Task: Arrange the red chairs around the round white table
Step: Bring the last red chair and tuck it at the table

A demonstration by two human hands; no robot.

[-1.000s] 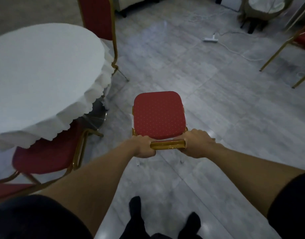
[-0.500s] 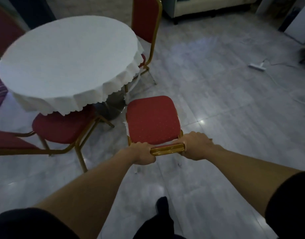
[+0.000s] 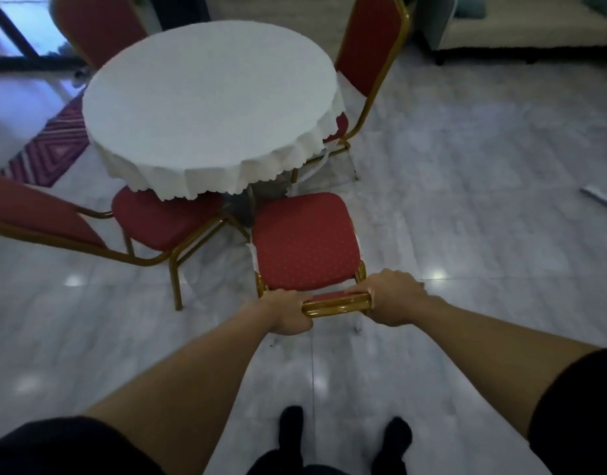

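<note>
I hold a red chair point(image 3: 304, 243) with a gold frame by the top of its backrest. My left hand point(image 3: 288, 311) grips the left end of the rail and my right hand point(image 3: 393, 296) grips the right end. The chair's seat faces the round white table point(image 3: 206, 97), its front edge close to the hanging tablecloth. Another red chair point(image 3: 158, 217) stands to the left, its seat partly under the cloth. A third red chair point(image 3: 369, 60) stands at the table's right side. A fourth red chair point(image 3: 96, 25) is behind the table at the far left.
A striped purple rug point(image 3: 48, 149) lies at the left. A pale sofa point(image 3: 528, 25) stands at the back right. A white power strip point(image 3: 602, 198) lies on the grey tiled floor at the right edge. My feet point(image 3: 343, 437) are at the bottom.
The held chair has come closer to the table, its seat now near the tablecloth's edge. My view has swung left, bringing the whole table into sight. Both hands keep their grip.
</note>
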